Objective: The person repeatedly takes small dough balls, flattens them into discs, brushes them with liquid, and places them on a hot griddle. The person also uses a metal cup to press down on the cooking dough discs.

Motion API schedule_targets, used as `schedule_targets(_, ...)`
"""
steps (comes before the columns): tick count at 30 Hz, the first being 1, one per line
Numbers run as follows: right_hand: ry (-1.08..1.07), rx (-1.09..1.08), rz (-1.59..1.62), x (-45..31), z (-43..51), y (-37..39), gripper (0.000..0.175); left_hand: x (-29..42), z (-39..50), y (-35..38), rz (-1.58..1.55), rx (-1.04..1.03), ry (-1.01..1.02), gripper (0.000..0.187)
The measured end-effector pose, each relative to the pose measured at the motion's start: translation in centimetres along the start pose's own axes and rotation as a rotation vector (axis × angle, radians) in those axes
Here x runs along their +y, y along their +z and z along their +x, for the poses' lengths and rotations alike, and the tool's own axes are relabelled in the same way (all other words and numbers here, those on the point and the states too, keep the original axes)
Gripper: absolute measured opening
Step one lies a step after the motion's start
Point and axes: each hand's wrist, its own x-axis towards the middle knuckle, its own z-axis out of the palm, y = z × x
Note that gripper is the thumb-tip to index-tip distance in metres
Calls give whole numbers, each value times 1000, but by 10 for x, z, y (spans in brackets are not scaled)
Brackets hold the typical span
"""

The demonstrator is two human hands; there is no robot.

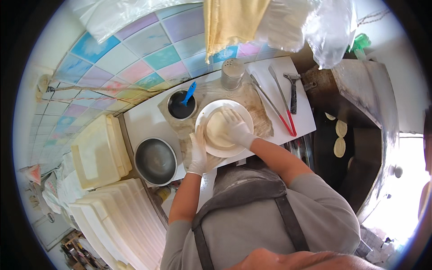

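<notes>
A round, flat piece of dough (pixel 217 130) lies in a white plate (pixel 224 104) on a stained cloth. My gloved right hand (pixel 238 126) rests flat on the dough's right part, fingers extended. At the plate's left rim is my gloved left hand (pixel 199 148), touching or steadying it; its thumb stands apart and the far fingers are partly hidden by the angle. Behind the plate stands a shaker with a perforated lid (pixel 233 69). To the left, a metal cup (pixel 182 104) holds dark liquid and a blue-handled brush (pixel 190 91).
A metal bowl (pixel 155 161) sits at the table's left corner. Tongs with red grips (pixel 288 123) and a scraper (pixel 293 91) lie on the right. Beyond them, an open griddle or oven holds flat dough pieces (pixel 340 147). Stacked plastic trays (pixel 118 216) stand at left.
</notes>
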Motion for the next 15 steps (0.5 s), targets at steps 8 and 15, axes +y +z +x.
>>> schedule_targets(8,-40,349,405,17,-47,-14,49,-16,29,9,722,502,134,36)
schedule_targets(15,469,204,1371,3,-28,-10,27,-29,30,11,1118,578,185,32)
